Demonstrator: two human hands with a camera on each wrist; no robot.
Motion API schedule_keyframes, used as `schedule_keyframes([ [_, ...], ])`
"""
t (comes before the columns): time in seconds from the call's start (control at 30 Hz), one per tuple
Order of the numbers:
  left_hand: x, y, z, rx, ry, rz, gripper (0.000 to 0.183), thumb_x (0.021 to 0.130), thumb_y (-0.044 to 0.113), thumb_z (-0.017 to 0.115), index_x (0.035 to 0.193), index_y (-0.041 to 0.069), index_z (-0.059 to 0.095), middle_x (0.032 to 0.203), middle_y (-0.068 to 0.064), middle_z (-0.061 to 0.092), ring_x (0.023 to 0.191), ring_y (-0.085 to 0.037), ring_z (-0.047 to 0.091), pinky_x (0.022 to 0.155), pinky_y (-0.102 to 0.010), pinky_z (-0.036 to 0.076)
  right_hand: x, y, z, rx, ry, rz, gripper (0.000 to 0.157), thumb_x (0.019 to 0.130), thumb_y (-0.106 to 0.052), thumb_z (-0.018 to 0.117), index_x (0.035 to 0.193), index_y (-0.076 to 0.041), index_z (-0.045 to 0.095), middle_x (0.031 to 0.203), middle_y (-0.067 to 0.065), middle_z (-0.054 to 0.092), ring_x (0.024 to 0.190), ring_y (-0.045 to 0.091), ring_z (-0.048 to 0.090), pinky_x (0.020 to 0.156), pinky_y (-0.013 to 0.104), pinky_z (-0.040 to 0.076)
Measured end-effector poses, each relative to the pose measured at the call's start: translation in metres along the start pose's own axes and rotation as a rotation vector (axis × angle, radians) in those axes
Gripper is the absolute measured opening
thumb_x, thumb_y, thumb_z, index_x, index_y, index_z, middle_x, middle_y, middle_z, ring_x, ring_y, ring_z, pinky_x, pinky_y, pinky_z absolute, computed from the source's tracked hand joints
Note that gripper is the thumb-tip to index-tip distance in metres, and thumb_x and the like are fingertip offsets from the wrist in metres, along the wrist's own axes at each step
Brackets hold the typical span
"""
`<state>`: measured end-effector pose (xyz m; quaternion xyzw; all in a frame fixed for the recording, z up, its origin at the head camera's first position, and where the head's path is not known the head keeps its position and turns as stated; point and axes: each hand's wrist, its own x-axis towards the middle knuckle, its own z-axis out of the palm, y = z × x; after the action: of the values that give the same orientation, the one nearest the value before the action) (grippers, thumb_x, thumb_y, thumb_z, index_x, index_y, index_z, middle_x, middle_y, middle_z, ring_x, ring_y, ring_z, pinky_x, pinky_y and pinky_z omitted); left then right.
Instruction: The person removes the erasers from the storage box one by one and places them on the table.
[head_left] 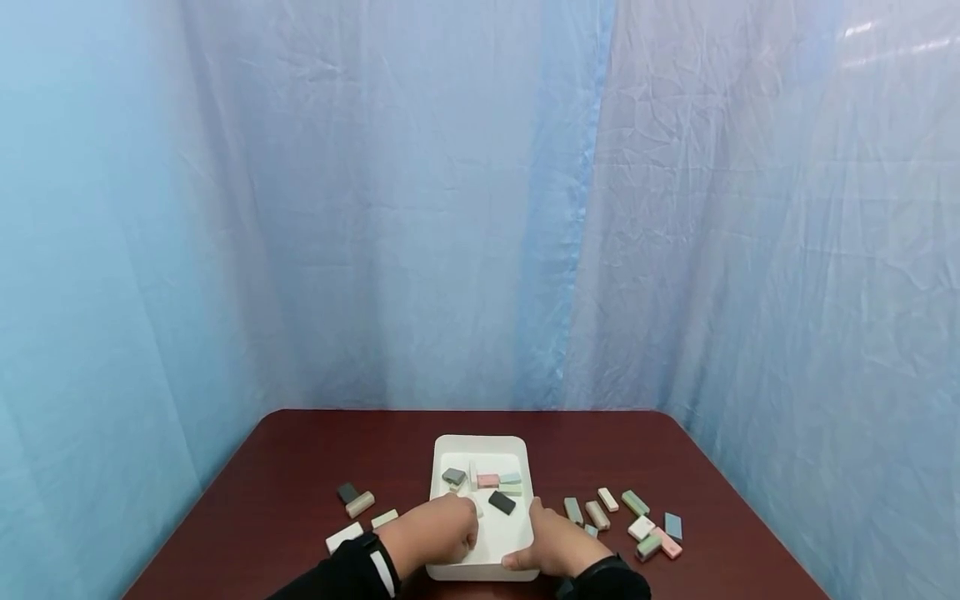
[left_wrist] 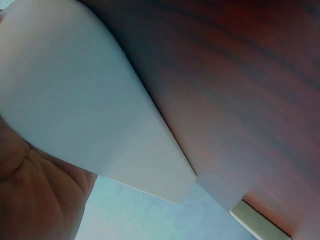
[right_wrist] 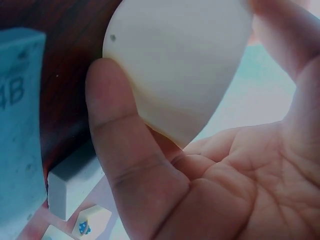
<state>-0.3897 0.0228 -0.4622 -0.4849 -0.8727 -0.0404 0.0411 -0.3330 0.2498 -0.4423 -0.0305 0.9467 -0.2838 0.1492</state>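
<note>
A white tray [head_left: 483, 572] lies on the table with several erasers in it, among them a black eraser [head_left: 502, 502], a pink eraser [head_left: 487, 481] and a grey eraser [head_left: 453, 476]. My left hand [head_left: 442, 529] reaches over the tray's left rim, fingers bent down inside; the fingertips are hidden, and I cannot tell if they pinch anything. A white eraser shows partly beside its knuckles. With my right hand [head_left: 555, 540] I grip the tray's near right corner, thumb over the rim and fingers against the outer wall [right_wrist: 175, 60].
Right of the tray several erasers lie scattered, including a blue eraser [head_left: 672, 526] and a pink eraser [head_left: 667, 543]. On the left are a dark eraser [head_left: 347, 492], a beige eraser [head_left: 361, 504] and a white eraser [head_left: 343, 536]. Blue curtains [head_left: 450, 208] hang around the dark red table [head_left: 337, 442].
</note>
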Motion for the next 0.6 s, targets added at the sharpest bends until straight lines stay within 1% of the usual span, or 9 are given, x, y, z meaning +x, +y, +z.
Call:
schedule_keyframes([
  [0.03, -0.001, 0.0, 0.001, -0.014, 0.003, 0.001, 0.045, 0.083, -0.001, 0.072, 0.054, 0.022, 0.046, 0.055, 0.015, 0.022, 0.052, -0.004, 0.015, 0.05, -0.02, 0.021, 0.0, 0.001, 0.001, 0.004, -0.004, 0.005, 0.107, 0.088, -0.043, 0.088, 0.16, 0.012, 0.031, 0.157, 0.037, 0.046, 0.139, 0.055, 0.052, 0.107, 0.069, 0.046],
  [0.13, -0.002, 0.0, 0.002, -0.021, 0.011, 0.007, 0.047, 0.083, -0.001, 0.071, 0.054, 0.022, 0.041, 0.054, 0.015, 0.018, 0.053, -0.005, 0.012, 0.049, -0.021, 0.017, 0.001, 0.002, 0.003, -0.003, -0.002, 0.001, 0.106, 0.089, -0.043, 0.087, 0.16, 0.012, 0.032, 0.157, 0.037, 0.045, 0.14, 0.055, 0.052, 0.108, 0.069, 0.045],
  [0.2, -0.002, -0.003, 0.003, -0.034, 0.005, -0.001, 0.046, 0.083, 0.0, 0.07, 0.054, 0.023, 0.042, 0.056, 0.014, 0.018, 0.054, -0.005, 0.012, 0.049, -0.021, 0.016, 0.001, 0.002, 0.003, -0.013, 0.009, -0.012, 0.107, 0.088, -0.044, 0.087, 0.16, 0.013, 0.032, 0.158, 0.037, 0.044, 0.141, 0.054, 0.052, 0.109, 0.069, 0.045],
  [0.23, -0.003, -0.005, 0.003, -0.033, 0.022, 0.007, 0.043, 0.082, 0.001, 0.072, 0.054, 0.023, 0.047, 0.056, 0.016, 0.022, 0.054, -0.002, 0.015, 0.049, -0.019, 0.019, 0.001, 0.002, 0.003, -0.018, 0.013, -0.017, 0.107, 0.088, -0.044, 0.087, 0.16, 0.013, 0.032, 0.159, 0.037, 0.043, 0.141, 0.054, 0.051, 0.109, 0.068, 0.045],
  [0.3, -0.004, -0.011, 0.0, -0.048, 0.048, 0.021, 0.033, 0.084, 0.004, 0.074, 0.059, 0.023, 0.063, 0.059, 0.019, 0.036, 0.057, 0.003, 0.027, 0.052, -0.015, 0.028, 0.001, 0.0, 0.003, -0.027, 0.023, -0.028, 0.109, 0.087, -0.045, 0.088, 0.16, 0.013, 0.032, 0.159, 0.038, 0.043, 0.141, 0.054, 0.052, 0.109, 0.068, 0.046],
  [0.37, -0.007, -0.019, -0.006, -0.056, 0.119, 0.045, 0.018, 0.085, 0.007, 0.078, 0.074, 0.021, 0.079, 0.07, 0.018, 0.057, 0.065, 0.005, 0.047, 0.061, -0.013, 0.041, 0.0, -0.001, 0.002, -0.024, 0.025, -0.025, 0.109, 0.087, -0.045, 0.089, 0.159, 0.014, 0.032, 0.158, 0.038, 0.043, 0.14, 0.054, 0.053, 0.108, 0.067, 0.046],
  [0.43, -0.011, -0.028, -0.014, -0.064, 0.205, 0.048, 0.011, 0.087, 0.009, 0.081, 0.091, 0.018, 0.085, 0.087, 0.012, 0.071, 0.081, 0.001, 0.062, 0.072, -0.015, 0.052, -0.001, -0.002, 0.002, -0.02, 0.022, -0.012, 0.11, 0.086, -0.045, 0.089, 0.16, 0.014, 0.032, 0.158, 0.038, 0.044, 0.14, 0.054, 0.053, 0.108, 0.068, 0.046],
  [0.53, -0.019, -0.045, -0.029, -0.098, 0.277, -0.045, 0.011, 0.091, 0.007, 0.081, 0.097, 0.014, 0.085, 0.094, 0.005, 0.073, 0.087, -0.008, 0.068, 0.076, -0.023, 0.057, -0.001, -0.001, 0.001, -0.011, 0.015, 0.012, 0.109, 0.086, -0.044, 0.089, 0.16, 0.012, 0.031, 0.159, 0.036, 0.044, 0.142, 0.054, 0.051, 0.109, 0.068, 0.045],
  [0.6, -0.025, -0.057, -0.034, -0.091, 0.294, -0.15, 0.01, 0.093, 0.008, 0.08, 0.097, 0.015, 0.085, 0.095, 0.004, 0.071, 0.088, -0.01, 0.068, 0.075, -0.026, 0.058, -0.001, -0.001, 0.001, -0.014, 0.013, 0.021, 0.109, 0.086, -0.044, 0.089, 0.161, 0.012, 0.031, 0.16, 0.036, 0.043, 0.143, 0.054, 0.05, 0.11, 0.069, 0.044],
])
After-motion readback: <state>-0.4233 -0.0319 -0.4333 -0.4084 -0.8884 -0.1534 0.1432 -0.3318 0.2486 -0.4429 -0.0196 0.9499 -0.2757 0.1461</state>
